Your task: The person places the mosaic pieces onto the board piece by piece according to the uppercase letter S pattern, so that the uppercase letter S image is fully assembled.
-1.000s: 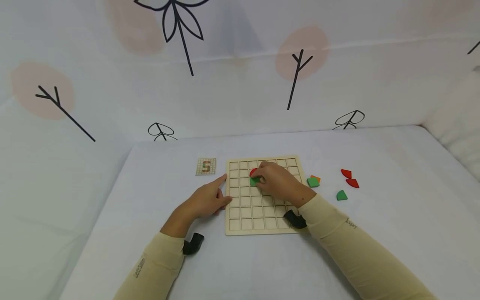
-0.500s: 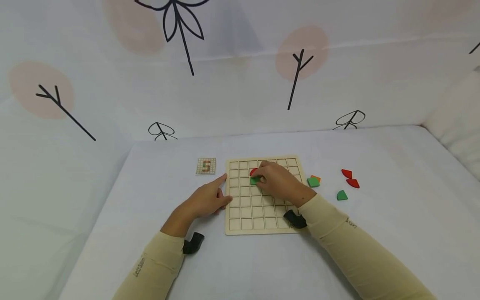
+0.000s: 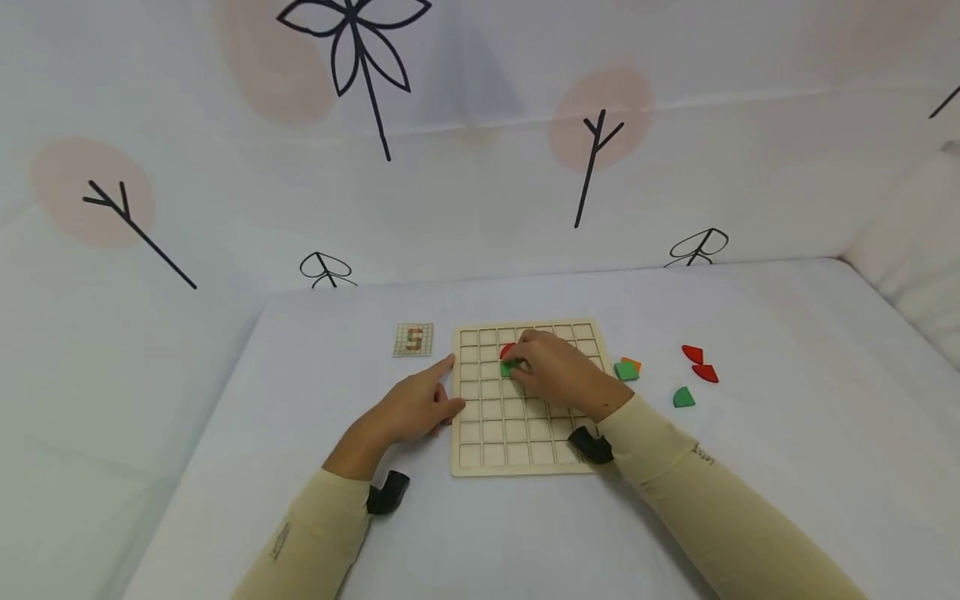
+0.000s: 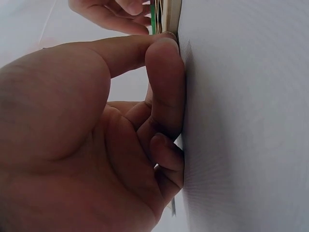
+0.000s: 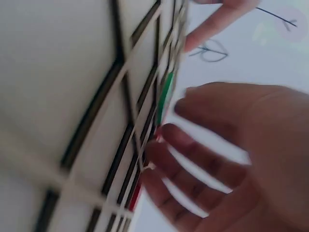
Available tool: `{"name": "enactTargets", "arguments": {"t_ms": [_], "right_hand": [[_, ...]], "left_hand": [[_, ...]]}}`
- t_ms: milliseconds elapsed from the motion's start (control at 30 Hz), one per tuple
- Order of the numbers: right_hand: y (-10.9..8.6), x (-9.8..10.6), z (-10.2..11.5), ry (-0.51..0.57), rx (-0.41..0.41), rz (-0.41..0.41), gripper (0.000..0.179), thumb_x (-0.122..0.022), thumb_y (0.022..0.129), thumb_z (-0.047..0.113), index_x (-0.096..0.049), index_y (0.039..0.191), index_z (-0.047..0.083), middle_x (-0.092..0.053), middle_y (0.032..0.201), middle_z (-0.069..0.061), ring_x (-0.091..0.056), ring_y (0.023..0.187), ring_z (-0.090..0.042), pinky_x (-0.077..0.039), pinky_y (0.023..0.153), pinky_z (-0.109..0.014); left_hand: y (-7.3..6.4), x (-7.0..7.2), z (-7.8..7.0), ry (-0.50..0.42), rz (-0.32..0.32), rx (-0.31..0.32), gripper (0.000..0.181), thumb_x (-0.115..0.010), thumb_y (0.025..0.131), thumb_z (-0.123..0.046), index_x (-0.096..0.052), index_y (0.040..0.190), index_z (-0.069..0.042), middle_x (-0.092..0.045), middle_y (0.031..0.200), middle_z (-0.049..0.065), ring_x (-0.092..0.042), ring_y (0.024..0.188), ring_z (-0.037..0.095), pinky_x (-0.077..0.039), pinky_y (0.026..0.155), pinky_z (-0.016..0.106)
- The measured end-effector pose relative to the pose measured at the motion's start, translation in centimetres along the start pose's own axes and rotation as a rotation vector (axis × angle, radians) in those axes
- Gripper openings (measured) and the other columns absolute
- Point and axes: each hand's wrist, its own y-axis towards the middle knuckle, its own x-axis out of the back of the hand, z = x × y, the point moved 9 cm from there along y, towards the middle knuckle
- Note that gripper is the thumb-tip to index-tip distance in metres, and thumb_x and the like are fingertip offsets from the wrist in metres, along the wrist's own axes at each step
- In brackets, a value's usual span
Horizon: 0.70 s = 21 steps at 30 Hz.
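A pale wooden grid board [image 3: 491, 454] lies on the white cloth. My left hand [image 3: 411, 408] is at its left edge, index finger extended to the rim and thumb tip on it lower down; the other fingers are curled under. My right hand [image 3: 558, 371] is over the board's upper part, thumb and fingertips pinching a green tile [image 3: 506, 371]. Just above that tile sits a red rounded piece [image 3: 506, 351], partly covered by the fingers. In the right wrist view, the green tile [image 5: 165, 96] shows close by the thumb tip, and a red piece [image 5: 135, 195] lies lower along the board.
A small pattern card [image 3: 413, 340] lies left of the board. To the right, a green piece [image 3: 626, 372] overlaps an orange one [image 3: 633, 363]. Farther right are two red quarter-round pieces [image 3: 704, 373] and a green quarter-round piece [image 3: 683, 397]. A patterned cloth hangs behind.
The head view has tilted up slightly, so everything sits a little lower. Both hands keep their places at the board; the right fingertips have shifted only slightly over the green tile.
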Motion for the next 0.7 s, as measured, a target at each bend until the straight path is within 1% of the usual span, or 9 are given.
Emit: {"name": "enactTargets", "arguments": {"t_ms": [100,200,300,433,567,633,700], "right_hand": [[-0.6,1.0,0.2,-0.007,0.004,-0.030,0.023,-0.065,0.097,0.015,-0.074,0.116,0.009,-0.065,0.097,-0.002,-0.058,0.083,-0.013,-0.051,0.076,-0.032],[-1.5,2.6,0.5,-0.034,0.016,-0.086,0.022,-0.066,0.095,0.015,-0.075,0.115,0.008,-0.065,0.093,-0.001,-0.059,0.083,-0.015,-0.052,0.075,-0.033],[-2.9,4.2,0.3,-0.079,0.018,-0.128,0.022,-0.069,0.094,0.015,-0.075,0.113,0.007,-0.066,0.096,-0.003,-0.060,0.088,-0.018,-0.054,0.077,-0.036],[-5.5,5.7,-1.3,-0.137,-0.025,-0.157,0.023,-0.070,0.093,0.015,-0.075,0.114,0.007,-0.068,0.103,-0.006,-0.062,0.096,-0.023,-0.056,0.083,-0.041],[-8.6,7.2,-3.2,-0.194,-0.054,-0.198,0.023,-0.071,0.092,0.013,-0.074,0.114,0.007,-0.068,0.104,-0.007,-0.063,0.099,-0.026,-0.057,0.082,-0.043],[-10.0,7.7,-4.4,-0.219,-0.068,-0.203,0.023,-0.071,0.091,0.012,-0.074,0.114,0.007,-0.068,0.104,-0.007,-0.063,0.101,-0.027,-0.056,0.082,-0.044],[-11.3,8.0,-5.5,-0.245,-0.086,-0.191,0.025,-0.074,0.089,0.011,-0.074,0.114,0.007,-0.068,0.104,-0.007,-0.063,0.100,-0.027,-0.056,0.081,-0.045]], "left_hand": [[0.1,0.0,0.0,-0.002,0.008,-0.017,0.080,-0.066,0.097,-0.034,-0.020,0.161,-0.017,-0.063,0.071,0.000,-0.053,0.057,0.013,-0.042,0.057,0.029],[0.1,0.0,0.1,-0.004,0.008,-0.005,0.081,-0.066,0.097,-0.033,-0.020,0.161,-0.018,-0.064,0.072,0.000,-0.053,0.057,0.013,-0.042,0.057,0.028],[0.1,0.3,0.4,-0.008,0.000,0.017,0.081,-0.067,0.097,-0.032,-0.020,0.161,-0.019,-0.064,0.072,0.000,-0.053,0.057,0.014,-0.041,0.057,0.029],[0.1,0.3,0.5,-0.002,0.000,0.032,0.082,-0.068,0.096,-0.033,-0.020,0.161,-0.020,-0.063,0.072,0.000,-0.053,0.057,0.014,-0.040,0.057,0.028],[0.4,0.1,0.4,0.005,-0.003,0.017,0.082,-0.068,0.096,-0.034,-0.021,0.161,-0.019,-0.063,0.072,0.000,-0.053,0.057,0.014,-0.041,0.057,0.028],[0.4,0.1,0.4,0.009,-0.006,0.010,0.082,-0.068,0.096,-0.034,-0.021,0.161,-0.018,-0.063,0.072,0.000,-0.054,0.057,0.014,-0.041,0.057,0.028],[0.4,0.1,0.4,0.007,-0.009,0.009,0.082,-0.068,0.096,-0.034,-0.021,0.161,-0.018,-0.063,0.072,0.000,-0.054,0.057,0.014,-0.042,0.057,0.028]]}}
